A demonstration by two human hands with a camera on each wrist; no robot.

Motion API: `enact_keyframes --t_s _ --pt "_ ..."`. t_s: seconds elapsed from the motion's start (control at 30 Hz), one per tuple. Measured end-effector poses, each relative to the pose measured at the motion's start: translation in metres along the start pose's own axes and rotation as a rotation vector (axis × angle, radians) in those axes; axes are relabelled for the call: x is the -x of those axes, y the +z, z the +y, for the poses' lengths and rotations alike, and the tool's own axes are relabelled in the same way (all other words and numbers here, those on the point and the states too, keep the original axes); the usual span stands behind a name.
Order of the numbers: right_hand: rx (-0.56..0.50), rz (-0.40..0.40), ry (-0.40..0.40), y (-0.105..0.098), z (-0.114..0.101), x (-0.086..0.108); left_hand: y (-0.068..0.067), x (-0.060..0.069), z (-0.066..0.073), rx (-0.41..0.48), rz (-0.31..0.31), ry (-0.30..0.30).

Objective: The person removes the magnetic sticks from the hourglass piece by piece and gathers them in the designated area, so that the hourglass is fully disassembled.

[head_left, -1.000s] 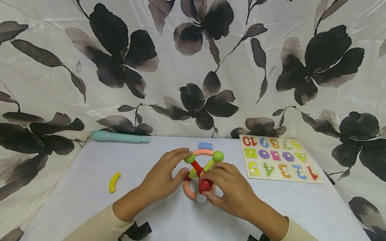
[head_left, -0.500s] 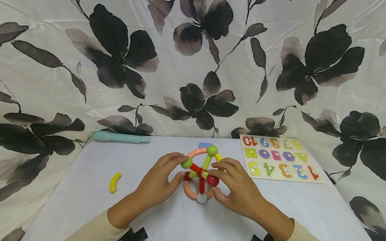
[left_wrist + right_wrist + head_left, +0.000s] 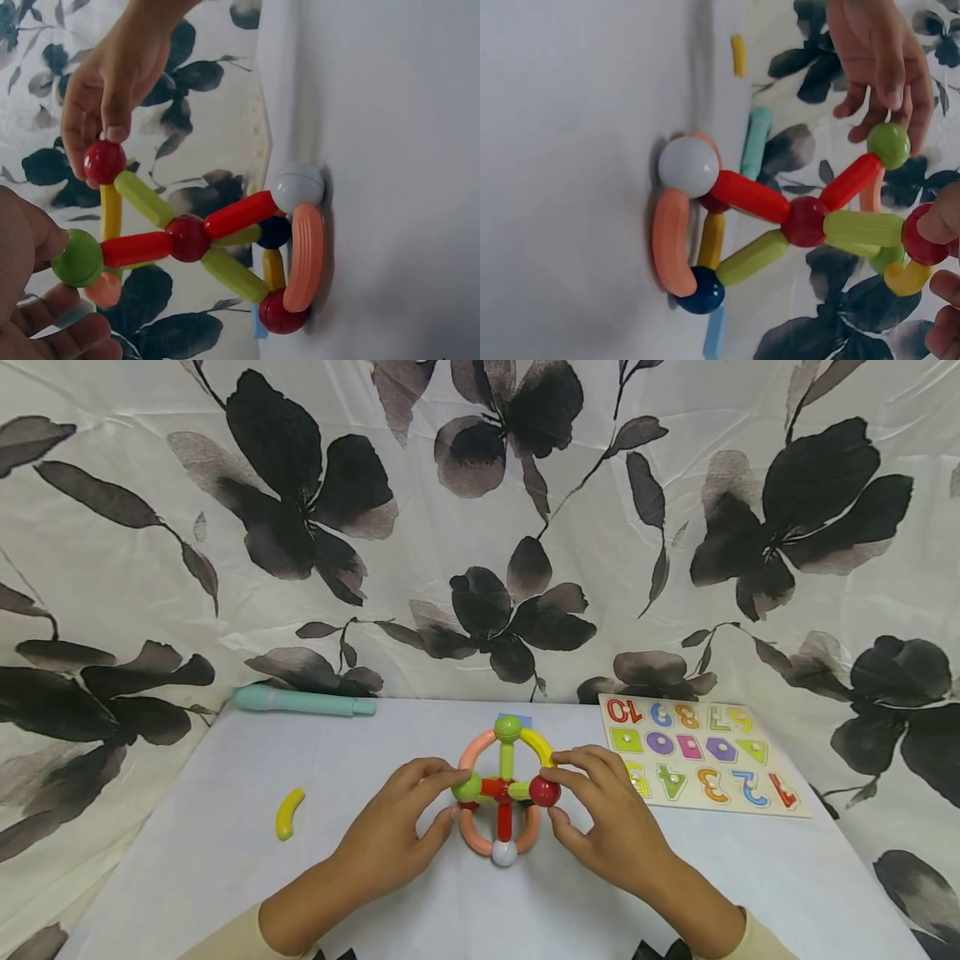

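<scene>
A magnetic ball-and-rod construction (image 3: pixel 504 827) stands on the table, between the hands. Its base is a ring of curved rods with a grey ball (image 3: pixel 688 166) and a dark blue ball (image 3: pixel 700 291). Straight red and light green rods meet at a central red ball (image 3: pixel 188 238). My left hand (image 3: pixel 393 827) pinches a green ball (image 3: pixel 467 787) on the upper left. On the opposite side, my right hand (image 3: pixel 618 822) pinches a red ball (image 3: pixel 544 791). Another green ball (image 3: pixel 507 728) tops the far side, joined by a salmon curved rod (image 3: pixel 477 748) and a yellow curved rod (image 3: pixel 537 747).
A loose yellow curved rod (image 3: pixel 288 814) lies to the left. Toward the back edge are a teal pen-shaped object (image 3: pixel 303 701) and a blue block (image 3: pixel 525 722), partly hidden behind the construction. A number-and-shape puzzle board (image 3: pixel 701 757) lies at the right. Flowered cloth hangs behind.
The construction's upper part has turned: the far green ball has swung left, and the red ball has moved right and up with my right hand. The yellow curved rod now shows between them.
</scene>
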State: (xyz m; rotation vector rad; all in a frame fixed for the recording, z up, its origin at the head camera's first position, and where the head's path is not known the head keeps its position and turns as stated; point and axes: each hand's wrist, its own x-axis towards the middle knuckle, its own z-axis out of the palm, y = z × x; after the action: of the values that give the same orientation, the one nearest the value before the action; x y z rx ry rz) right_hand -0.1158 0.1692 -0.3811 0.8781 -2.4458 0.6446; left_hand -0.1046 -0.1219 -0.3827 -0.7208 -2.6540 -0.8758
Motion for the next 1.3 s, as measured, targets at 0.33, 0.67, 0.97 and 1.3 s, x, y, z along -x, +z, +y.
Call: enact_keyframes --t_s 0.33,0.67,0.97,1.3 --pt "0.008 0.033 0.045 0.001 0.008 -0.001 0.002 0.008 0.008 -0.018 -0.010 0.020" --pt "-0.038 0.034 0.096 0.002 0.016 -0.003 0.002 0.008 0.012 -0.021 -0.028 0.073" --pt "-0.193 0.016 0.218 0.011 0.013 0.000 -0.010 -0.032 -0.008 0.095 0.100 0.044" --pt "-0.344 0.074 0.364 0.033 0.001 0.000 0.006 -0.078 -0.016 0.217 -0.076 -0.057"
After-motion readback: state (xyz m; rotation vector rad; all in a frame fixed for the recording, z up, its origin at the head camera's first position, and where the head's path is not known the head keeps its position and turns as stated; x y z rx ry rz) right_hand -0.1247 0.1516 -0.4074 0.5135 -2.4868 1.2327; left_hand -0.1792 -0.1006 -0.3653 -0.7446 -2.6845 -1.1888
